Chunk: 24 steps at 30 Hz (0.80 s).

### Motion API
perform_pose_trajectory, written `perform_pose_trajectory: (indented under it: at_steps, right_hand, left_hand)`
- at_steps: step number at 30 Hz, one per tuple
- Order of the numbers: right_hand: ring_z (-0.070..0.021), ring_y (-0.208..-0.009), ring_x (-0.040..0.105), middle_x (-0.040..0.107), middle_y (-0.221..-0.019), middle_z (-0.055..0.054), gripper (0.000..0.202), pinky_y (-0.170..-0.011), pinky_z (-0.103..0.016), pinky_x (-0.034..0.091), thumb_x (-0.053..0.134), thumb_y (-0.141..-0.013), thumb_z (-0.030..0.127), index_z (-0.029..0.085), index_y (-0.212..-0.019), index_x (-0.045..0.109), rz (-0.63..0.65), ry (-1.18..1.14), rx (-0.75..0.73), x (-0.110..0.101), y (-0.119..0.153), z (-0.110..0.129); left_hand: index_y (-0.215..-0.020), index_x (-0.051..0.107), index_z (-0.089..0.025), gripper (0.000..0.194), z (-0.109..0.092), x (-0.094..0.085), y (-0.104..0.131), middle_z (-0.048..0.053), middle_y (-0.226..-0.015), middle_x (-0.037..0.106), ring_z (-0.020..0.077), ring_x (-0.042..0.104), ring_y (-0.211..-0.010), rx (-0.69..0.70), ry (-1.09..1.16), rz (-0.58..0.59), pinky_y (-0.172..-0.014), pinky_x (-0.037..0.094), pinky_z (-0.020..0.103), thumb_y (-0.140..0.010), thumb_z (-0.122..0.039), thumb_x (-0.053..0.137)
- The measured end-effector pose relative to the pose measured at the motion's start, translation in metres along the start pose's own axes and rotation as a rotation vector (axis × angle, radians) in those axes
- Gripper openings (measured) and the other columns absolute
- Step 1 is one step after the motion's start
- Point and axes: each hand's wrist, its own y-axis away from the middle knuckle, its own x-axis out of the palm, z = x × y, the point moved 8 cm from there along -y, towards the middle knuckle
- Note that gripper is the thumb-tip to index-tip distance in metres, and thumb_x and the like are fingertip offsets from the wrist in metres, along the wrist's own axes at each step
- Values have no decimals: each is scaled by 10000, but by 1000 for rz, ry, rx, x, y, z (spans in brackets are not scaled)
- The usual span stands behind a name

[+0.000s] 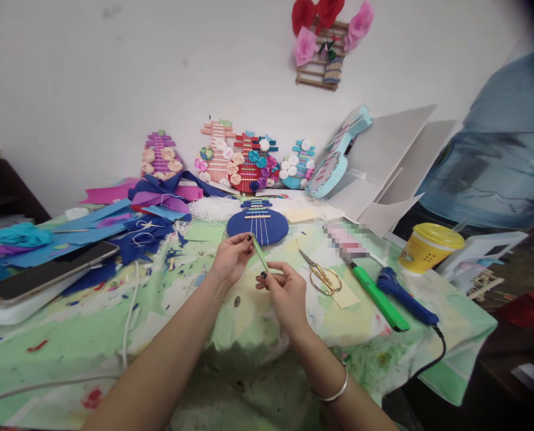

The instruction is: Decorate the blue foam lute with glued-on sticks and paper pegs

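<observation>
A narrow light-green strip [260,254] is stretched slantwise between my two hands. My left hand [233,258] pinches its upper end between thumb and forefinger. At the lower end, the fingers of my right hand [285,288] are closed on the strip. Just beyond my hands lies a dark blue, lute-shaped craft piece [273,226] with white strings and small crossbars. Gold-handled scissors [324,278] rest to the right of my right hand, partly on a pale yellow paper piece [348,297].
On the right are a green cutter [379,297], a blue glue gun [408,296] with a cord and a yellow-lidded tub [432,245]. A phone [54,272] and blue scraps [145,236] lie left. Decorated instruments [248,173] stand along the wall.
</observation>
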Motion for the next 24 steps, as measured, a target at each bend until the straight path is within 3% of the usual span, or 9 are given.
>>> perform_pose_trajectory:
  at_steps: [4,10,13,19,24]
  right_hand:
    - [-177,-564,669,694,-638,-37,113,-570,-271,521,598,-757,258,169,-823,574,-7,9,-17,-1,0,1]
    - [-180,-562,672,691,-619,-38,102,-565,-265,518,606,-744,241,164,-793,560,44,-48,11,4,1,1]
    - [-179,-565,673,695,-626,-36,108,-570,-265,517,601,-751,248,167,-804,554,31,-64,11,3,-1,2]
    - [-185,-582,678,696,-632,-40,129,-585,-274,519,610,-751,279,171,-757,539,-49,-14,-23,-4,-5,2]
    - [-183,-567,675,698,-621,-37,149,-564,-262,508,619,-744,293,173,-764,533,12,-63,2,4,-6,1]
  left_hand:
    - [-639,641,-84,148,9,9,4,5,-555,569,60,478,-498,-56,-130,122,-512,367,199,-558,-126,759]
    - [-669,631,-93,156,9,20,7,3,-617,557,54,452,-540,-5,-147,248,-537,345,190,-592,-165,746]
    - [-679,624,-104,166,9,22,8,-3,-621,553,61,463,-563,0,-148,242,-565,358,195,-603,-188,746]
    - [-674,600,-110,243,18,22,13,-3,-578,553,73,465,-515,-56,-384,268,-498,348,201,-604,-280,758]
    - [-691,561,-121,271,21,30,19,-2,-594,539,58,426,-439,-91,-315,351,-386,292,177,-652,-338,719]
